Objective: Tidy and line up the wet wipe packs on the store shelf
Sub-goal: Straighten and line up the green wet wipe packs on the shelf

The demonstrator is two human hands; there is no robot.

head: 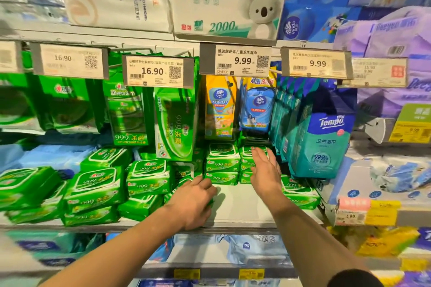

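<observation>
Green wet wipe packs lie stacked along the white shelf (pixel 242 212). One stack (pixel 221 165) stands at the back centre, and another stack (pixel 248 158) sits beside it on the right. My right hand (pixel 265 170) is flat, fingers apart, resting against that right stack. My left hand (pixel 193 200) reaches to a green pack (pixel 184 184) low on the shelf, fingers curled over it; the pack is mostly hidden. More green packs (pixel 93 189) pile unevenly on the left, and a few (pixel 298 191) lie to the right.
Hanging green multipacks (pixel 175 123), Vinda packs (pixel 219 109) and Tempo packs (pixel 321 144) dangle from hooks above the shelf, behind price tags (pixel 158 72). Tissue boxes fill the upper shelf. Blue packs sit on the lower shelf (pixel 251 249).
</observation>
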